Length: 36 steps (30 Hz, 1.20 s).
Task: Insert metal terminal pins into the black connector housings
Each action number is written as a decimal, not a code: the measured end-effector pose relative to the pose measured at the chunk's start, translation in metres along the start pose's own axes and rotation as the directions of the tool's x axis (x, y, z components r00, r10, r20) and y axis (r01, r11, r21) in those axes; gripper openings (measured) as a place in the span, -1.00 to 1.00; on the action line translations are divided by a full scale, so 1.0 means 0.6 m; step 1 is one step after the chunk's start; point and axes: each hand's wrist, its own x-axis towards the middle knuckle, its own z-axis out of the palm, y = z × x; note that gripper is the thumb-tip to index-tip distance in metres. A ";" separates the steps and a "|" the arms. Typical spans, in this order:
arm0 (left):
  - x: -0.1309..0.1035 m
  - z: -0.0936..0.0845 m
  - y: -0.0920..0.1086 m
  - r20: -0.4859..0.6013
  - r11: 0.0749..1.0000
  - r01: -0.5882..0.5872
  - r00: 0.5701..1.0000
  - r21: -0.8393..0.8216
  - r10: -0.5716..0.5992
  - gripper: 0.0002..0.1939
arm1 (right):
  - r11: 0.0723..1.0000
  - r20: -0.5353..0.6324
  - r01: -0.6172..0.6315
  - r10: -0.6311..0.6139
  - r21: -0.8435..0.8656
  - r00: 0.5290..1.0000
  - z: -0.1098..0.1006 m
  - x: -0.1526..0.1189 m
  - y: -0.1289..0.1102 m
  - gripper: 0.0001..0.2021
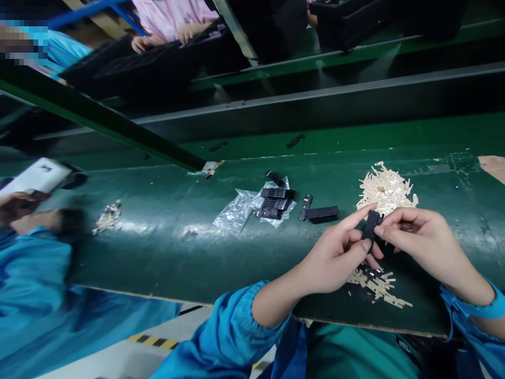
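My left hand (335, 255) holds a small black plastic part (370, 229) between its thumb and fingers. At the part's right edge, the thumb and forefinger of my right hand (420, 234) are pinched together; whatever they grip is too small to name. A heap of pale flat strips (384, 187) lies just behind both hands. Nearer the table's front edge is a looser scatter of strips (384, 289). To the left of my hands sit a black block (322, 214), a thin black piece (305, 207) and a stack of black parts (276, 202) on clear plastic.
A crumpled clear bag (235, 211) lies left of the stack. A green post (118, 126) slants down to the table (158, 263). At far left, a person's hands hold a white object (37, 176). Across the line, another person's hands touch a black tray (158, 66).
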 end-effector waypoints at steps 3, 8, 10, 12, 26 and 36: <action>-0.002 0.000 0.002 0.008 1.000 0.007 1.000 0.013 -0.007 -0.33 | 0.999 -0.007 -0.038 0.038 0.008 0.999 -0.004 0.003 0.003 -0.79; -0.003 -0.001 0.005 0.021 0.999 0.028 0.999 -0.030 -0.027 -0.36 | 0.992 0.024 -0.105 0.104 0.073 0.994 -0.004 0.007 0.009 -0.77; -0.003 -0.002 0.006 0.028 0.998 0.039 0.999 -0.056 -0.037 -0.36 | 0.991 0.017 -0.107 0.106 0.075 0.994 -0.004 0.007 0.010 -0.78; -0.002 -0.003 0.007 0.033 0.996 0.050 0.998 -0.076 -0.047 -0.36 | 0.992 0.014 -0.100 0.100 0.070 0.995 -0.003 0.007 0.009 -0.78; 0.001 -0.011 0.012 0.083 0.980 0.087 0.994 -0.179 -0.073 -0.34 | 0.999 -0.023 -0.019 0.018 -0.028 1.000 -0.001 0.003 -0.001 -0.81; -0.003 -0.011 0.005 -0.003 1.000 -0.028 1.000 -0.003 0.028 -0.35 | 0.999 0.071 -0.015 0.013 0.031 0.997 0.012 0.005 0.000 -0.72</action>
